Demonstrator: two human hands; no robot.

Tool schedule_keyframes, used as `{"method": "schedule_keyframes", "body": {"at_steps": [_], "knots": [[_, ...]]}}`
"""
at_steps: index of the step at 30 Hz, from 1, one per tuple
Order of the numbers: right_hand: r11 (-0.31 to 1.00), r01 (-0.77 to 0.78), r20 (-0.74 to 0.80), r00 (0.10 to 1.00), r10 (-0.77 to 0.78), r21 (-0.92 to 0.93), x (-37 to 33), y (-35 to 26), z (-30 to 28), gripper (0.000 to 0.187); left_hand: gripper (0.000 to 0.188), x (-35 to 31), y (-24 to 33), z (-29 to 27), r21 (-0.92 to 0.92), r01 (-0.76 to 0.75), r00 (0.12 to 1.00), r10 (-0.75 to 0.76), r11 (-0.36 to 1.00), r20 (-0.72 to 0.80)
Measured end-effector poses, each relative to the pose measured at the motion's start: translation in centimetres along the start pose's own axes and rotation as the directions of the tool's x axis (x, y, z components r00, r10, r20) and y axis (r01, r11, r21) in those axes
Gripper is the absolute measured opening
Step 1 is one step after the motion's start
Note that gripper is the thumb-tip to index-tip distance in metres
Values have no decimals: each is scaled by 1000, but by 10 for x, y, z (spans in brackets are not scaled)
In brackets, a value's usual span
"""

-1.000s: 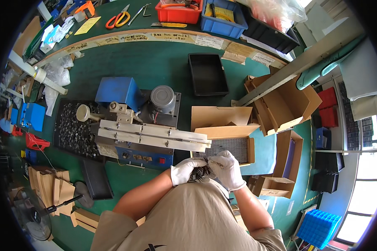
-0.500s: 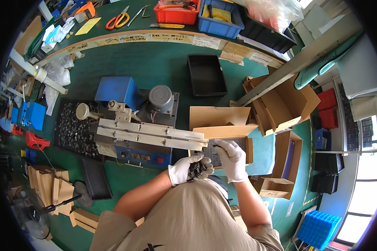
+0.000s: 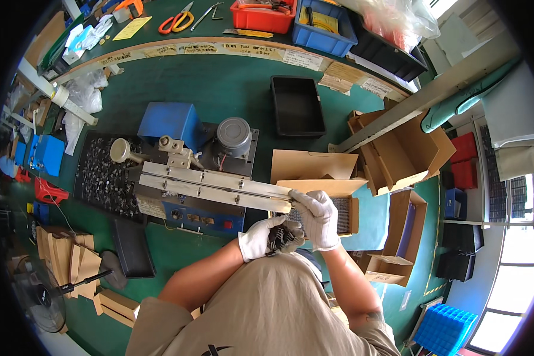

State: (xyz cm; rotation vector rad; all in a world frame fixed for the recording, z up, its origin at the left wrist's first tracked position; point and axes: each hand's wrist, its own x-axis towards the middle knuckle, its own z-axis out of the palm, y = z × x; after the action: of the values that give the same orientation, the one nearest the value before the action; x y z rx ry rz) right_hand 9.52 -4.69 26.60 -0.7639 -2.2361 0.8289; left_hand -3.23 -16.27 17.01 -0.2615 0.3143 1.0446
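White gloves cover both of my hands. My left hand (image 3: 260, 240) is closed around a bunch of small black parts (image 3: 283, 237), held below the rail's right end. Close beside it, my right hand (image 3: 319, 219) has its fingers drawn together, with the fingertips at the tip of the pale twin-bar rail (image 3: 219, 188). Whatever lies between those fingertips is too small to tell. The rail runs across a bench machine with a blue housing (image 3: 171, 126) and a round grey motor (image 3: 234, 135). Behind my right hand stands an open cardboard box (image 3: 354, 215) holding rows of small dark parts.
Left of the machine, a black tray (image 3: 104, 178) holds many loose small parts. A black bin (image 3: 298, 107) sits behind the cardboard box. More cartons (image 3: 403, 148) and a slanting metal post (image 3: 421, 101) stand to the right. A shelf with bins (image 3: 323, 29) runs along the back.
My right hand has moved left to the rail's tip, and its fingers have drawn together. My left hand stays around the black parts. The whole view has shifted slightly.
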Motion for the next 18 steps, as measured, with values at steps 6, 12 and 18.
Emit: {"method": "schedule_keyframes", "body": {"at_steps": [6, 12, 18], "knots": [[976, -218, 105, 971, 217, -5, -24, 1, -19, 37, 46, -4, 1, 6, 55, 12, 1000, -11, 998, -12], [997, -79, 481, 873, 81, -26, -32, 12, -15, 41, 42, 3, -1, -9, 38, -8, 1000, 9, 999, -29], [828, -486, 454, 827, 332, 279, -33, 2, -24, 23, 46, 4, 0, -14, -87, 59, 997, -54, 994, 60]]}}
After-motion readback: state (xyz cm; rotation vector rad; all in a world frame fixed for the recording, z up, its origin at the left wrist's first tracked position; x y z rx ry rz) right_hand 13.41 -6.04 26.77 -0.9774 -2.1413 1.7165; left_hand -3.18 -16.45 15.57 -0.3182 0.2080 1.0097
